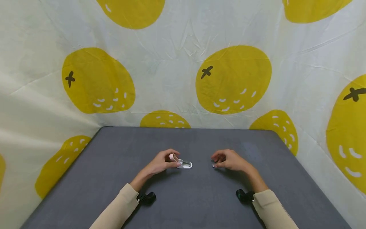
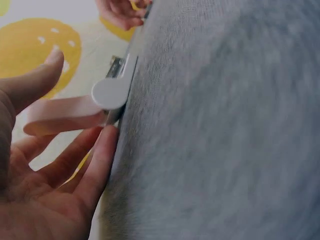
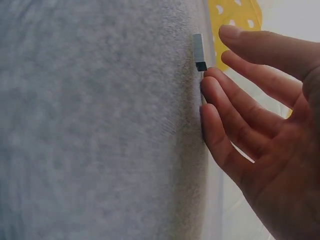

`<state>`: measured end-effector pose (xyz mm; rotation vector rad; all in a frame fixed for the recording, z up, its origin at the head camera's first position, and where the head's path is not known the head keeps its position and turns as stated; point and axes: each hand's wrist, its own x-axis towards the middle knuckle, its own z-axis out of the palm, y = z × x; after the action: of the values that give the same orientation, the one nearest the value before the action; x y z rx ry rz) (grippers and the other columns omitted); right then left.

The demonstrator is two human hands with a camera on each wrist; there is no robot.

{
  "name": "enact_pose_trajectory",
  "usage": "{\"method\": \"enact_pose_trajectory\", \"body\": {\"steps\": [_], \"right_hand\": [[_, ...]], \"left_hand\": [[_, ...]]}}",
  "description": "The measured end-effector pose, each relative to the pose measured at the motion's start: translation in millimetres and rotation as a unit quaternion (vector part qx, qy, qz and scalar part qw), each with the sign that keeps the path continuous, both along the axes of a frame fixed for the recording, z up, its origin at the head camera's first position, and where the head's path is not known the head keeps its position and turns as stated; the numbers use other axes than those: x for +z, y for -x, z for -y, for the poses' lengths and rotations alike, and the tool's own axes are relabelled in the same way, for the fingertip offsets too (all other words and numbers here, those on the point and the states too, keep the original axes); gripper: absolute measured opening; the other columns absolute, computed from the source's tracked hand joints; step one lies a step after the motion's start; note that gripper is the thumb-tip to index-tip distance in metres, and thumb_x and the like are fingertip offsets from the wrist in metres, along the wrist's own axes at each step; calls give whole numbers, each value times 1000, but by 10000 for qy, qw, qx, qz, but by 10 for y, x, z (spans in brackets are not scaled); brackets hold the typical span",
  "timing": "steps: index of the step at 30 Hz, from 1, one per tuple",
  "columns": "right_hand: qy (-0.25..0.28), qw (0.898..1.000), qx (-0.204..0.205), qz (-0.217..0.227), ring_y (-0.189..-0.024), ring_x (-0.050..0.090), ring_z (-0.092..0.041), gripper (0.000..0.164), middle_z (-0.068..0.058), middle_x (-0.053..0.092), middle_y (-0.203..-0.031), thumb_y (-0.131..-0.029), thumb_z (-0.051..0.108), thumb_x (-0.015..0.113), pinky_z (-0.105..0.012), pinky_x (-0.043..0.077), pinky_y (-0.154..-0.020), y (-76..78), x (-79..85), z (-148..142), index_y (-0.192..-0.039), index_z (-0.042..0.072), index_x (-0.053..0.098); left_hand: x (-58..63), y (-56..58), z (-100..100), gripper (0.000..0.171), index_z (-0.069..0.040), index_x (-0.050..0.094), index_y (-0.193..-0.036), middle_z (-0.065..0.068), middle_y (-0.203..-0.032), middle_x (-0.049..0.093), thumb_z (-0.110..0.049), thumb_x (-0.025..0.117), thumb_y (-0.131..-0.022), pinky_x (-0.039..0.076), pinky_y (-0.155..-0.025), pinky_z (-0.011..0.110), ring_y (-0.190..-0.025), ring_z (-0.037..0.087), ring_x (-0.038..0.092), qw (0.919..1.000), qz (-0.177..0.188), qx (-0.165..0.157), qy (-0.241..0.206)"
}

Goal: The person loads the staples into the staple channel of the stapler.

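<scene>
A small pink and white stapler [image 1: 187, 165] lies on the dark table, its pink handle [image 2: 65, 114] swung up and its metal channel exposed. Around its hinge end is my left hand [image 1: 164, 163]; fingertips [image 2: 106, 137] touch the stapler low by the table, while the thumb stands apart from it in the left wrist view. Off to the right, a short silver staple strip [image 3: 199, 51] rests on the table. Beside it my right hand [image 1: 231, 160] has its fingers loosely bent and the thumb apart. Whether a fingertip touches the strip, I cannot tell.
The dark grey table [image 1: 183, 203] runs back to a white curtain [image 1: 168, 73] with yellow fruit prints, which also hangs along both sides. Black wrist straps [image 1: 147, 198] sit below the beige cuffs.
</scene>
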<state>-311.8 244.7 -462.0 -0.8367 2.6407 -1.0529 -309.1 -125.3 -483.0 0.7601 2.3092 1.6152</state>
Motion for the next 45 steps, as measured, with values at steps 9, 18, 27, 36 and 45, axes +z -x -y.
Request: {"method": "enact_pose_trajectory", "body": {"steps": [9, 18, 27, 36, 45], "right_hand": [[-81, 9998, 63, 146, -81, 65, -6, 26, -5, 76, -98, -87, 17, 82, -24, 54, -69, -16, -38, -15, -110, 6, 77], [-95, 9995, 61, 290, -71, 63, -5, 17, -4, 77, -90, -85, 10, 82, -23, 52, -62, -30, -30, -39, -101, 6, 79], [-95, 9993, 133, 330, -71, 64, -5, 13, -3, 76, -87, -84, 7, 82, -23, 53, -62, -10, -13, -7, -97, 7, 79], [-121, 9993, 202, 274, -70, 63, -5, 9, -4, 76, -87, -87, 9, 81, -23, 53, -62, -9, 26, 22, -95, 6, 78], [-170, 9994, 212, 207, -68, 61, -4, 8, -1, 74, -84, -89, 13, 80, -23, 52, -62, 16, 23, 20, -94, 7, 78]], "left_hand": [[-67, -19, -37, 33, -3, 75, -117, 15, -112, 76, -16, 83, -88, 51, -79, 19, -88, 6, 65, 9996, -153, 244, 80], [-92, -33, -57, 27, -6, 78, -112, 15, -114, 77, -12, 84, -86, 53, -78, 20, -89, 8, 67, 9990, 91, 343, -280], [-120, -38, -50, 27, -4, 77, -112, 17, -118, 76, -10, 84, -86, 56, -76, 21, -89, 7, 71, 9981, 187, 353, -468], [-144, -19, -22, 33, -1, 75, -119, 20, -118, 75, -11, 82, -88, 57, -76, 21, -90, 6, 71, 9983, 168, 173, -536], [-127, -27, 0, 34, -4, 74, -122, 17, -123, 74, -12, 81, -90, 57, -78, 22, -94, 7, 71, 9979, 358, 161, -517]]}}
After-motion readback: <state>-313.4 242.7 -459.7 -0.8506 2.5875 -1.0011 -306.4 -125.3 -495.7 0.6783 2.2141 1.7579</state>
